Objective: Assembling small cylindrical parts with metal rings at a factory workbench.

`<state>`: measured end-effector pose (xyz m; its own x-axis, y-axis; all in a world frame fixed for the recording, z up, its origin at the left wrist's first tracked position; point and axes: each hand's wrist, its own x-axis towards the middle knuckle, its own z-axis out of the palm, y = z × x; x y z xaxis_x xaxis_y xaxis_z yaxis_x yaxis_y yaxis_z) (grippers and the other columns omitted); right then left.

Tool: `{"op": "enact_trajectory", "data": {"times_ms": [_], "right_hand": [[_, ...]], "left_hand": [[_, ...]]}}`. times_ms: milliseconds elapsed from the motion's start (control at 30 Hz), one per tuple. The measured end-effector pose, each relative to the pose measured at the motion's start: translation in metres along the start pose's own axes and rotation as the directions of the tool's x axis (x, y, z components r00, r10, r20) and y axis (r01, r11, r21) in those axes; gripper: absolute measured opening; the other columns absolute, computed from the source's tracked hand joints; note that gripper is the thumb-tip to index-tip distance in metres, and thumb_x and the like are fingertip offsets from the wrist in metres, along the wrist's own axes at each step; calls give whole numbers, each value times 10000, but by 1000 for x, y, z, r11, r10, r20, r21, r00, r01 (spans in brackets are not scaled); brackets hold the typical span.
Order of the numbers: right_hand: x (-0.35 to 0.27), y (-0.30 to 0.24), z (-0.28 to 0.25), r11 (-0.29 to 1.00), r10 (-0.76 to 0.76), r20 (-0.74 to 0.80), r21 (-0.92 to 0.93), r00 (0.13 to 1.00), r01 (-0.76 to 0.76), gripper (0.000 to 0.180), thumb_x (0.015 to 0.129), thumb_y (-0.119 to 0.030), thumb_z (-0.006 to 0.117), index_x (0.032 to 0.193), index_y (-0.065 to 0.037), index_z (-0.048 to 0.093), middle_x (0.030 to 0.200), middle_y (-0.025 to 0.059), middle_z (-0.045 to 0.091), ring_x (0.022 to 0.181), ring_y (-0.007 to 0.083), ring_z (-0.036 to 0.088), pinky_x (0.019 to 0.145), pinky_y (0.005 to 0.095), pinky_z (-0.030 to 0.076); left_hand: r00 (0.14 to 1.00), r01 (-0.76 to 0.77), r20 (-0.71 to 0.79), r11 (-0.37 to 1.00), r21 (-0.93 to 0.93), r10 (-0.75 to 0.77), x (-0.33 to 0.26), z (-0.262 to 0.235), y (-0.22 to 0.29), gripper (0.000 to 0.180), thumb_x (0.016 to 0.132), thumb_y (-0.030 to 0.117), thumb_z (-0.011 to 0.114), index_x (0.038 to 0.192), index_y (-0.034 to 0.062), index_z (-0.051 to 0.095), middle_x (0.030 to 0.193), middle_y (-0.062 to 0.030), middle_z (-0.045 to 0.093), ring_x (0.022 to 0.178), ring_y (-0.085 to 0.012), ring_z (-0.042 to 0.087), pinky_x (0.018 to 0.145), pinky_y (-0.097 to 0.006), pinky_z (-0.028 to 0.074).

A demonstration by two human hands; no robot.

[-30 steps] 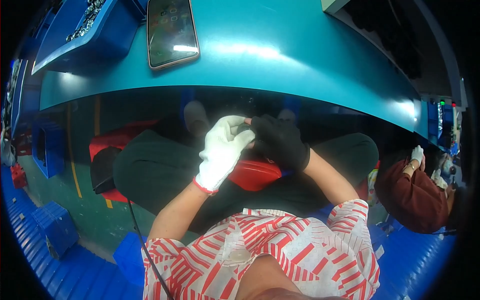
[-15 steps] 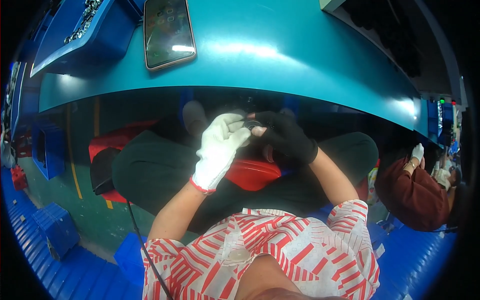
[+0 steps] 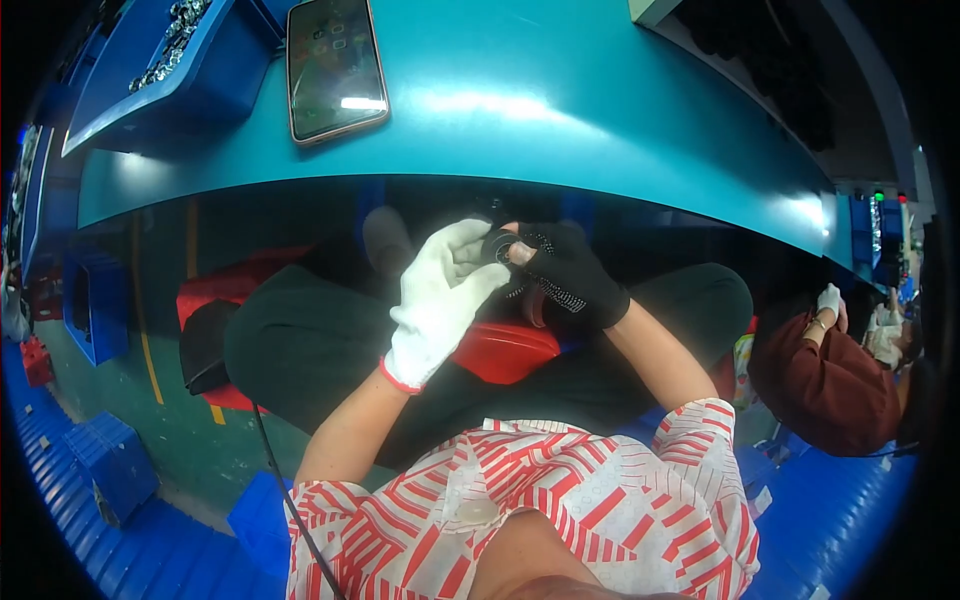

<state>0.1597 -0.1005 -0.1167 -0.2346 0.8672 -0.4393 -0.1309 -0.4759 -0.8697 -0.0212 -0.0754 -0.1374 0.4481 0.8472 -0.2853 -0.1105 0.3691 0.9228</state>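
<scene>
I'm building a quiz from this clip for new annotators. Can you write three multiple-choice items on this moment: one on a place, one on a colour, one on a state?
1. Where does the phone lie?
A. on the teal table
B. on the person's lap
C. in the red bin

2. What colours are the gloves on the left hand and the right hand?
A. both white
B. left white, right black
C. left black, right white

3. How is the small dark round part held?
A. lying loose on the table
B. pinched by the right hand alone, left hand away
C. between both hands, below the table edge

Answers:
1. A, since the phone rests flat on the teal table beside the blue tray.
2. B, as the two gloves show.
3. C, since fingers of both hands meet on it over the lap.
</scene>
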Motion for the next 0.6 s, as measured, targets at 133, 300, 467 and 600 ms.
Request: {"op": "enact_trajectory", "data": {"times_ms": [133,300,467,600], "right_hand": [[5,12,-6,985,-77,-17,-158,997,74,300,910,-200,588,1115,18,590,965,70,638,864,100,588,783,240,477],[2,9,-6,998,-20,-24,-59,999,19,290,899,-180,608,1106,22,593,968,72,638,866,110,601,767,251,490],[4,10,0,956,-247,-50,-175,968,235,260,813,-101,662,1054,-6,632,943,62,644,864,139,602,731,270,480],[3,25,-10,609,-601,46,-620,798,495,304,778,-44,679,1071,4,616,952,77,637,899,158,602,736,283,480]], "left_hand": [[999,44,12,999,29,-45,-1,0,1,468,786,-76,634,1216,-84,449,1084,-158,595,941,-177,611,813,-269,517],[987,129,117,968,-213,-106,1,-5,12,474,790,-48,637,1223,-79,448,1100,-166,591,938,-182,614,780,-264,525],[986,163,72,959,-230,-151,2,-8,8,486,828,35,618,1243,-104,407,1100,-178,584,943,-199,621,763,-277,536],[978,203,94,944,-261,-184,4,-10,4,493,843,64,608,1245,-120,390,1124,-210,564,960,-233,627,776,-303,546]]}}
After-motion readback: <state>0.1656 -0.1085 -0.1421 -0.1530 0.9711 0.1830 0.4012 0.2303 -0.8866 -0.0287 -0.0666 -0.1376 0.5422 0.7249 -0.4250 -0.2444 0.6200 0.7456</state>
